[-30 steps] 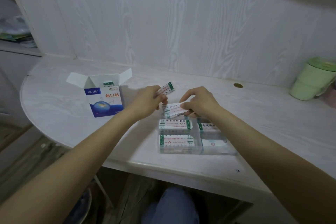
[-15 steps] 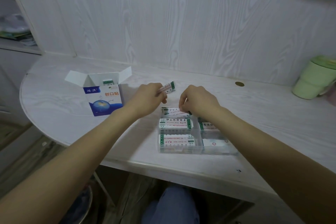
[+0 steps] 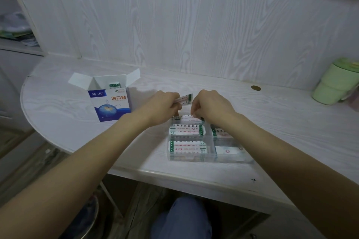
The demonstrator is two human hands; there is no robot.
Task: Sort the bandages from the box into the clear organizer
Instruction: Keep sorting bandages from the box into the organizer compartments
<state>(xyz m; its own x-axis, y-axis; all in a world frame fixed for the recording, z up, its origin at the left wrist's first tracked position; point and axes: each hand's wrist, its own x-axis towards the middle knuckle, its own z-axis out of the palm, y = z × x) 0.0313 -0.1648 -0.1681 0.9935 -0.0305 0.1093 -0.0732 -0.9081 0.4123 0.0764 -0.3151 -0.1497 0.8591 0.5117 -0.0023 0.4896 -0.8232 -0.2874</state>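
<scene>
The open blue-and-white bandage box (image 3: pixel 110 103) stands on the table at the left, with a few bandages showing inside. My left hand (image 3: pixel 161 108) pinches a small stack of bandages (image 3: pixel 185 99) just behind the clear organizer (image 3: pixel 210 158). My right hand (image 3: pixel 211 106) hovers with curled fingers, its fingertips down by the bandage (image 3: pixel 189 118) lying in the far left compartment and its knuckles beside the stack. What those fingers grip is hidden. Bandage stacks fill the two nearer left compartments (image 3: pixel 186 130) and the right-hand ones.
A green cup (image 3: pixel 334 85) stands at the far right by the wall. A small brass disc (image 3: pixel 255 88) is set into the tabletop behind the organizer. A shelf with clutter (image 3: pixel 17 31) lies at the far left. The table's front edge runs just below the organizer.
My right hand lowered one bandage into the far left compartment and stayed over it. My left hand brought its stack rightward, close against the right hand.
</scene>
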